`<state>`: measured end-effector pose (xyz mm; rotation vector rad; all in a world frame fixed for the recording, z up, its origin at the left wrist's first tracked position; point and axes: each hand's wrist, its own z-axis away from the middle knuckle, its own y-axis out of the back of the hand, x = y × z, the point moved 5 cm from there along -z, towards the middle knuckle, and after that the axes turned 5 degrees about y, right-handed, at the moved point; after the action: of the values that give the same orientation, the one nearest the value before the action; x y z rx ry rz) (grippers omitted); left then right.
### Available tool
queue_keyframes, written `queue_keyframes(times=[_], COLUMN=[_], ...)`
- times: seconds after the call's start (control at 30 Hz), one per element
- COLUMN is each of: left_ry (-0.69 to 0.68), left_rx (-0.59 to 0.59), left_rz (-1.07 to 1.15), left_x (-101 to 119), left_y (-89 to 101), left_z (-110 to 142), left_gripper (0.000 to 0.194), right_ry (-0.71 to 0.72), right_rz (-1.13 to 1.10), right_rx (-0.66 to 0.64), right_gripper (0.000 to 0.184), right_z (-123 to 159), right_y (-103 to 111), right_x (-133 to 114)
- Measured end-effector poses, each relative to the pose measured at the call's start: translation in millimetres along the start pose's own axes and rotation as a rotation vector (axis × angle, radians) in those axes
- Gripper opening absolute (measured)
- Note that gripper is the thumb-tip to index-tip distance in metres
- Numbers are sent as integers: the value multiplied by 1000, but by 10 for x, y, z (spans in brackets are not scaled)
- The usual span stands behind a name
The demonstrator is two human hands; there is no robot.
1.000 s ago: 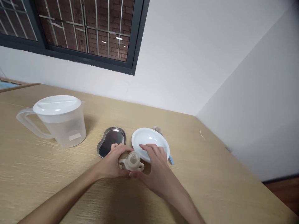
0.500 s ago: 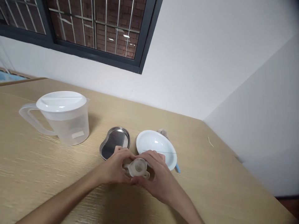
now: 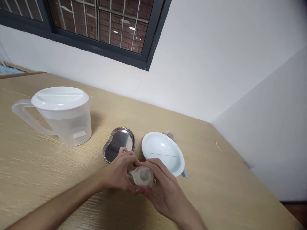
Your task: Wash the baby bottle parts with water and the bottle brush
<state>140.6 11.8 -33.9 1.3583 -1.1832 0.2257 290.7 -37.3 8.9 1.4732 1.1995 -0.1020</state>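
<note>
Between my hands is a small translucent two-handled bottle (image 3: 144, 176), seen from above with its round top facing up. My left hand (image 3: 120, 174) is curled round its left side, by a handle. My right hand (image 3: 164, 185) wraps the right side, thumb and fingers against the bottle near my left fingertips. Most of its lower body is hidden by the hands. Just beyond my left hand lies a shiny kidney-shaped metal dish (image 3: 114, 146). A white oval dish (image 3: 157, 144) sits past my right hand, with a thin wire-like rod (image 3: 168, 155) across it.
On the left of the wooden table (image 3: 230, 191) stands a clear plastic pitcher (image 3: 69, 124) with a white lid. A blue strip (image 3: 184, 173) pokes out beside the white dish, and a beige lump (image 3: 169, 135) lies behind it. A thin pale strand (image 3: 218, 145) lies at right.
My right hand has closed in from half open to wrap the bottle. The bottle's top has tipped towards the camera. The whole view has shifted slightly.
</note>
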Motion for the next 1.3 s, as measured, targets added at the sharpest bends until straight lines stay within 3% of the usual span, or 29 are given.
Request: queue_keyframes(times=[0.33,0.53,0.87,1.17,1.3], left_ry=[9,-4,-16,-10,-20], left_rx=[-13,-9,-4,-1,-6], left_rz=[-30,-12,9,22,29], left_x=[47,45,44,46,52], left_y=[11,3,-1,1,-4], left_z=[-41,-35,-35,-27,-9], left_gripper=[47,55,50,48,47], right_ry=[-76,-124,-142,-72,-69], right_rz=[-43,-57,-53,-29,-102], right_rx=[-17,-56,-81,-18,134], right_gripper=[24,20,22,35,34], right_z=[-151,-180,-180,-109,-61], right_y=[102,134,133,104,257], right_x=[-44,-82,-55,-1,23])
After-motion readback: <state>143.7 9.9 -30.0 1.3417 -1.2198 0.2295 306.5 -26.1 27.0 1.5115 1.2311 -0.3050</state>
